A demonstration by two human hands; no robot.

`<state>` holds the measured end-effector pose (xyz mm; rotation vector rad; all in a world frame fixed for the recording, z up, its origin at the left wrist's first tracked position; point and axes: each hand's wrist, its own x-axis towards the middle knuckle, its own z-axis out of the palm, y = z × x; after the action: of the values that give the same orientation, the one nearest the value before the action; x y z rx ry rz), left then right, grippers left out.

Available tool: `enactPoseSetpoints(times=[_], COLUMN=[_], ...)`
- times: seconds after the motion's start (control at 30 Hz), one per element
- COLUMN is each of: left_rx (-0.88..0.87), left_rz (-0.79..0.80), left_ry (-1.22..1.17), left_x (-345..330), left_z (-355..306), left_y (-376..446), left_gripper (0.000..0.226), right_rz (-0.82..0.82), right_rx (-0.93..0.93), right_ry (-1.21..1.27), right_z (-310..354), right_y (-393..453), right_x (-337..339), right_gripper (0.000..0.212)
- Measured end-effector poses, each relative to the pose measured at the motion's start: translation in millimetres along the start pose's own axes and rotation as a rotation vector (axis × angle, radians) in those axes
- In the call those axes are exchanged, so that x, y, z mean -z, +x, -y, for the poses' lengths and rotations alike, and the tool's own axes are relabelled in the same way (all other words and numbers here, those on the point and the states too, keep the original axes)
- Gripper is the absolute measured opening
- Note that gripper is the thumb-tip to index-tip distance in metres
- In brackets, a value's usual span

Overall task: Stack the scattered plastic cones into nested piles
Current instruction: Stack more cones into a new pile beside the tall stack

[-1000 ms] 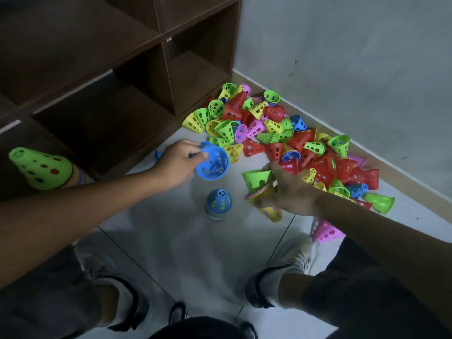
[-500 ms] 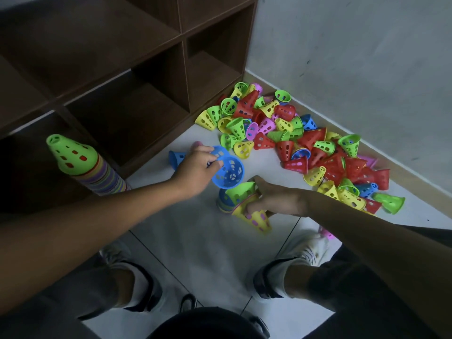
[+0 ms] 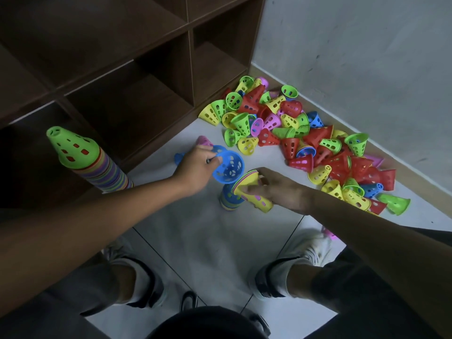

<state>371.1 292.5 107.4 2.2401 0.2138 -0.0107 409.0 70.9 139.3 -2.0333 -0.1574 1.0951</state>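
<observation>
The left hand (image 3: 195,167) is gripping a perforated blue plastic cone (image 3: 228,166) by its rim, its wide mouth facing the camera. The right hand (image 3: 281,189) is grasping a nested bundle of plastic cones, yellow outermost (image 3: 254,194), tilted over a short blue-topped stack (image 3: 228,200) standing on the white tiled floor (image 3: 200,236). Loose coloured cones (image 3: 305,140) are lying heaped near the wall. A tall green-topped stack (image 3: 83,157) is standing beside the dark wooden shelf (image 3: 127,69).

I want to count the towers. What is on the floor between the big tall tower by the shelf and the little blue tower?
Nothing stands there: in the head view only bare floor tile, crossed by the left forearm, separates the tall stack from the short blue stack.
</observation>
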Motion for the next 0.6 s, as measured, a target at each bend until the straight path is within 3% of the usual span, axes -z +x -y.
enactPoseSetpoints(times=[0.13, 0.33, 0.6], left_rx=[-0.013, 0.009, 0.066], left_rz=[-0.041, -0.053, -0.044], left_ry=[0.060, 0.140, 0.141], left_x=[12.9, 22.9, 33.8], left_z=[14.1, 33.5, 49.8], left_y=[9.0, 13.2, 9.7], left_gripper=[0.030, 0.036, 0.037], right_rz=[-0.086, -0.040, -0.177], right_rx=[-0.021, -0.059, -0.045], right_ry=[-0.402, -0.831, -0.884], right_z=[11.3, 27.5, 26.4], right_y=[8.2, 28.8, 58.1], right_x=[6.7, -3.7, -36.1], right_gripper=[0.068, 0.061, 0.053])
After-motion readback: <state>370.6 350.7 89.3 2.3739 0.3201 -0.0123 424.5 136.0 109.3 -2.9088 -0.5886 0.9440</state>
